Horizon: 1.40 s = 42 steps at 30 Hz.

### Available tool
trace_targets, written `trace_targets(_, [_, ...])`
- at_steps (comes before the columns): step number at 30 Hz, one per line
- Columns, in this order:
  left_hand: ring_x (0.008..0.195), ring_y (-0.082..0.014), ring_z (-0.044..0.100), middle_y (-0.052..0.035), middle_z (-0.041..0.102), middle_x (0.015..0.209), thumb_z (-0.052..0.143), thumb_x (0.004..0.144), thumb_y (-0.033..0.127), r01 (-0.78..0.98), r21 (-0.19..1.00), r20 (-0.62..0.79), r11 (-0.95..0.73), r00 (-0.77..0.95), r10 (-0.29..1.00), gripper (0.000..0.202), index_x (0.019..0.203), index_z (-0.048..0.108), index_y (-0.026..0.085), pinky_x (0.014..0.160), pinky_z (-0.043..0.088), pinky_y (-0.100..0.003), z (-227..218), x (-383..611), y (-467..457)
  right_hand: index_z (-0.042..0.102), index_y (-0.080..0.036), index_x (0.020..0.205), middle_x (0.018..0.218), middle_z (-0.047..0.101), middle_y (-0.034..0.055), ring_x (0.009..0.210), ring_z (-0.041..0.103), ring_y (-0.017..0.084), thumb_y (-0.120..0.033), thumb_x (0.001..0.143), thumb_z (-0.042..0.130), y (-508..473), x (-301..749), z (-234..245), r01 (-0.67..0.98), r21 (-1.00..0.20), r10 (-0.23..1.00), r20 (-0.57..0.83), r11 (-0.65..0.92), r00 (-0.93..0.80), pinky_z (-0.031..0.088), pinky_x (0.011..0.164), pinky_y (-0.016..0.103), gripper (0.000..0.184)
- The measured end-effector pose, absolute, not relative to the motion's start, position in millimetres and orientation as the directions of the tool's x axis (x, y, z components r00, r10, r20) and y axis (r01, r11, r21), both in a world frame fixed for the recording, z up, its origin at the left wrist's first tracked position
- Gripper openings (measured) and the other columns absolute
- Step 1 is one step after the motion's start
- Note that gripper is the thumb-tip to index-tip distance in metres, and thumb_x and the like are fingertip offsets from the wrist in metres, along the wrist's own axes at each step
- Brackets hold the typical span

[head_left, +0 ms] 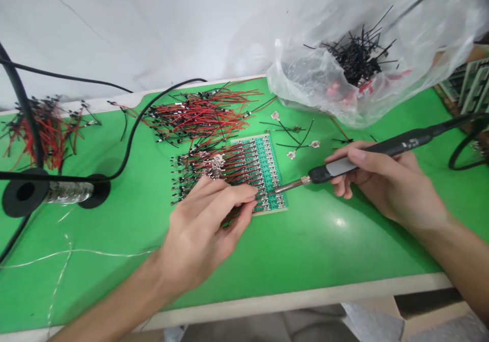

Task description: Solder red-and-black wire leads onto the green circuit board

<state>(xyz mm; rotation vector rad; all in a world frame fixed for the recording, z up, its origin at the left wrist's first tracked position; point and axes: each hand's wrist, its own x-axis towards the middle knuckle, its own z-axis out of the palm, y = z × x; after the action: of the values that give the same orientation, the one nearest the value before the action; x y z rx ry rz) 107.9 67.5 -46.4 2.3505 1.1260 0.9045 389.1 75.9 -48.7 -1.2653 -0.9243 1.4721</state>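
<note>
The right hand [385,179] grips a soldering iron [332,171] like a pen, its tip at the near end of a green circuit board [267,171] lying mid-bench on a green work surface [313,250]. The left hand [202,225] curls over the board's left side among red-and-black wires [229,166], fingers nearly closed, though whether they pinch a wire is hard to tell. A solder spool [71,191] lies left; a plastic bag [344,77] sits far right.

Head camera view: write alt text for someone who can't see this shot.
A right hand holds a soldering iron, its tip next to the left hand's fingers, which rest on red and black wires laid across a green circuit board. More wires lie on a green work mat beside a clear plastic bag.
</note>
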Motion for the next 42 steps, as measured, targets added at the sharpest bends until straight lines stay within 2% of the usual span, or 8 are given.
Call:
trace_targets(6, [0.072,-0.0101,0.066,0.0024,0.075,0.085,0.072,0.085,0.008,0.540,0.562,0.420,-0.626,0.465,0.779,0.018,0.098,0.068,0.019,0.072,0.053,-0.029,-45.6,110.5,68.4,0.082,-0.015,0.080,0.062,0.075,0.0057,0.047,0.068,0.016,-0.032,0.081,0.078,77.0,388.7,-51.0,-0.179,-0.951,0.967,-0.255,-0.252,-0.006,0.054,0.041,0.022,0.018])
trace_targets(16, [0.074,-0.0082,0.068,0.0052,0.075,0.083,0.073,0.084,0.006,0.556,0.545,0.430,-0.628,0.458,0.778,0.025,0.106,0.066,0.016,0.074,0.054,-0.025,-44.4,113.0,68.4,0.082,-0.015,0.082,0.064,0.075,0.0048,0.049,0.069,0.016,-0.032,0.083,0.076,77.2,391.0,-54.1,-0.181,-0.953,0.969,-0.244,-0.245,-0.027,0.055,0.042,0.022,0.018])
trace_targets(23, [0.073,-0.0096,0.067,0.0039,0.075,0.083,0.073,0.084,0.008,0.568,0.527,0.427,-0.632,0.466,0.775,0.016,0.096,0.067,0.018,0.072,0.052,-0.027,-43.1,113.9,68.5,0.082,-0.014,0.084,0.065,0.075,0.0048,0.049,0.069,0.015,-0.031,0.084,0.075,75.6,392.0,-53.1,-0.183,-0.953,0.971,-0.238,-0.240,-0.035,0.055,0.043,0.022,0.018])
trace_targets(35, [0.071,-0.0096,0.065,0.0043,0.073,0.079,0.072,0.085,0.008,0.582,0.514,0.408,-0.631,0.481,0.776,0.017,0.099,0.067,0.017,0.071,0.053,-0.027,-42.7,114.0,66.7,0.082,-0.015,0.084,0.065,0.075,0.0048,0.050,0.069,0.015,-0.030,0.084,0.074,74.8,393.8,-50.5,-0.171,-0.960,0.975,-0.222,-0.223,-0.023,0.054,0.043,0.022,0.017])
trace_targets(42, [0.072,-0.0108,0.066,0.0026,0.073,0.082,0.072,0.085,0.009,0.579,0.510,0.411,-0.636,0.485,0.772,0.016,0.097,0.066,0.017,0.074,0.052,-0.030,-42.3,114.7,70.0,0.082,-0.015,0.082,0.063,0.074,0.0047,0.048,0.068,0.016,-0.030,0.083,0.074,74.9,392.7,-49.6,-0.173,-0.959,0.974,-0.224,-0.224,-0.019,0.053,0.043,0.023,0.017])
